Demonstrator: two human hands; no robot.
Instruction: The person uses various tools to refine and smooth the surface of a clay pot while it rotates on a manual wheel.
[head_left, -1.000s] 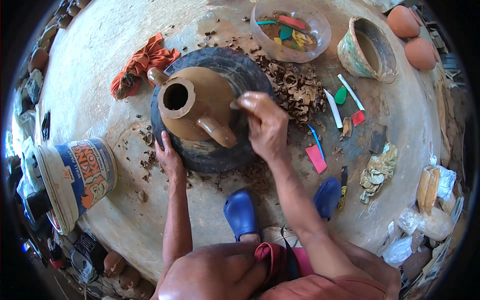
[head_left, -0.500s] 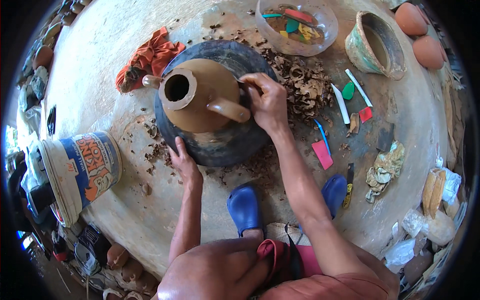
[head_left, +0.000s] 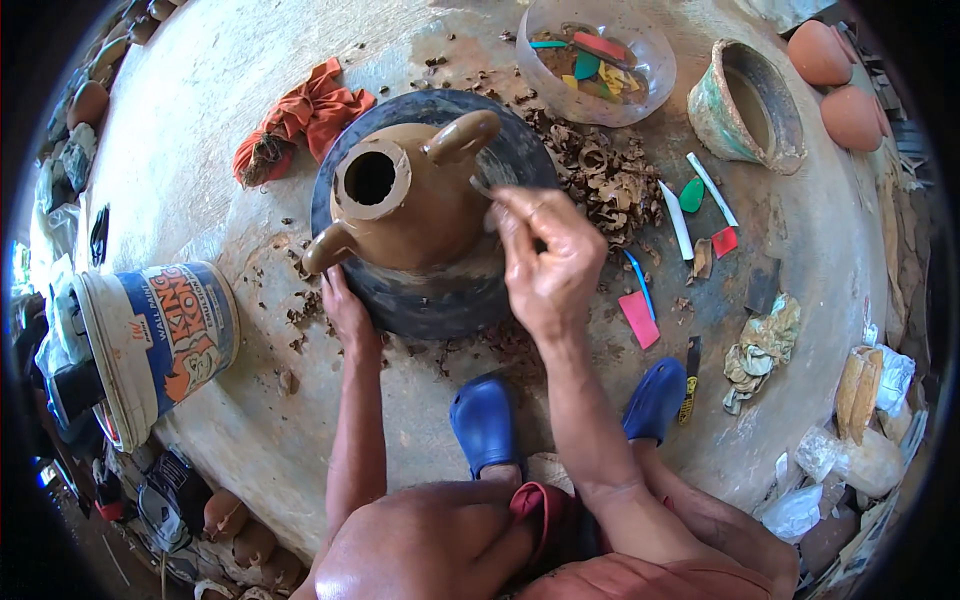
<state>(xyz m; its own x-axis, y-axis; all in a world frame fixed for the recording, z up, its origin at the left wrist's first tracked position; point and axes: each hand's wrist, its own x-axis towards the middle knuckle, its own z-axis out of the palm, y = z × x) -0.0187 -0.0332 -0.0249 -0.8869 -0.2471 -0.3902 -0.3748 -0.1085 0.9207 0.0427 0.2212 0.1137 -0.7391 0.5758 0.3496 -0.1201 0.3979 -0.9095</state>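
A wet brown clay jug (head_left: 440, 215) with an open round mouth and two stubby handles stands upright on a dark round turntable (head_left: 400, 310). One handle points to the upper right, the other to the lower left. At the turntable's near left edge my left hand (head_left: 350, 312) rests with its fingers stretched out against the rim, below a handle. My right hand (head_left: 555, 255) is at the jug's right side, thumb and fingers pinched on a small thin flat piece whose tip shows by the clay wall. Its full shape is hidden by my fingers.
Clay shavings (head_left: 605, 180) heap right of the turntable. Beyond lie a clear plastic bowl (head_left: 655, 95) of coloured scraps and a green-crusted pot (head_left: 725, 130). An orange cloth (head_left: 320, 110) lies far left, a paint bucket (head_left: 215, 320) on its side at left. Small tools (head_left: 677, 220) lie right.
The jug has turned anticlockwise on the turntable, its handles swinging round. My right hand has shifted slightly right and down; my left hand has slid a little left along the rim.
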